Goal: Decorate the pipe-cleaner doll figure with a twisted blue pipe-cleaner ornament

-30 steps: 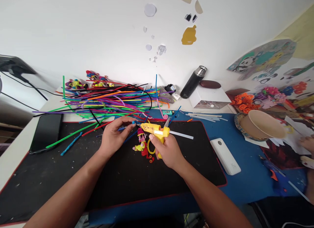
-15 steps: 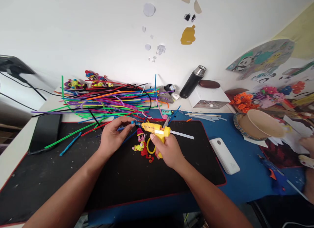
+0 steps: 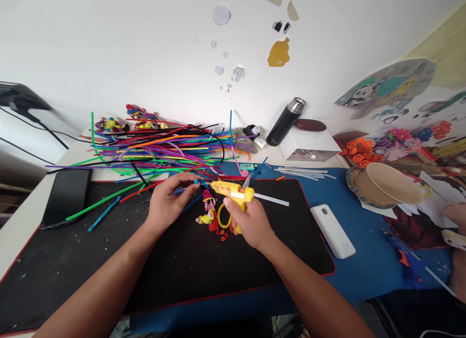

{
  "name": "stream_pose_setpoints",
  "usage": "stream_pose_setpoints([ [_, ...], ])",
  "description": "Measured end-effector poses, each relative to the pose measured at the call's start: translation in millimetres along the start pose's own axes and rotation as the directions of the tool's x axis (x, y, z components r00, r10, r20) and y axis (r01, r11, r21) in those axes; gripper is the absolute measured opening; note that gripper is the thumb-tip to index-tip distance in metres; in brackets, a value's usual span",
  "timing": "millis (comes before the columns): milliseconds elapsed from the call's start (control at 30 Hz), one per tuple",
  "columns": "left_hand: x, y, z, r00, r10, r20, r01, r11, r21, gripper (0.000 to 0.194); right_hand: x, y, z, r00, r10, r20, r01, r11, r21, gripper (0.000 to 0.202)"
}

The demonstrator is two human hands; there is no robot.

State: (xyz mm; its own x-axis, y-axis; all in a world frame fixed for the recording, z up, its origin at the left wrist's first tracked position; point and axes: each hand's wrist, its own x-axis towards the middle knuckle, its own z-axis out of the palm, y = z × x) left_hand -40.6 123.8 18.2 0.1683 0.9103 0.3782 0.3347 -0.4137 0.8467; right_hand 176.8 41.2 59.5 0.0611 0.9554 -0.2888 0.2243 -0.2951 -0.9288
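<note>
My right hand (image 3: 251, 221) is wrapped round the handle of a yellow hot glue gun (image 3: 238, 194), its nozzle pointing left and a clear glue stick (image 3: 271, 199) sticking out of the back. Between thumb and fingertips my left hand (image 3: 168, 202) pinches a small blue piece of pipe cleaner (image 3: 198, 182), right by the nozzle; whether they touch I cannot tell. Below the gun a small pipe-cleaner figure (image 3: 209, 214) in pink, yellow and red lies on the black mat (image 3: 204, 270). Scissors partly hidden behind the gun show one blade (image 3: 247, 181).
A heap of coloured pipe cleaners (image 3: 163, 146) lies along the wall. A phone (image 3: 67, 197) rests at left, a white power bank (image 3: 333, 231) at right. Behind stand a black flask (image 3: 286, 122) and white box (image 3: 309, 143). Another person's hand (image 3: 457, 214) is at far right, near a bowl (image 3: 393, 182).
The glue gun has shifted very slightly to the right. Both hands otherwise keep their holds, and the blue piece stays by the nozzle.
</note>
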Motion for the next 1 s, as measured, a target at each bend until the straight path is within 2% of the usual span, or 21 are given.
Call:
stream_pose_setpoints([
  [1000, -0.6, -2.2, 0.3, 0.999, -0.04, 0.004, 0.04, 0.999, 0.023, 0.023, -4.8, -2.6, -2.4, 1.0, 0.024, 0.01, -0.024, 0.999, -0.031, 0.049],
])
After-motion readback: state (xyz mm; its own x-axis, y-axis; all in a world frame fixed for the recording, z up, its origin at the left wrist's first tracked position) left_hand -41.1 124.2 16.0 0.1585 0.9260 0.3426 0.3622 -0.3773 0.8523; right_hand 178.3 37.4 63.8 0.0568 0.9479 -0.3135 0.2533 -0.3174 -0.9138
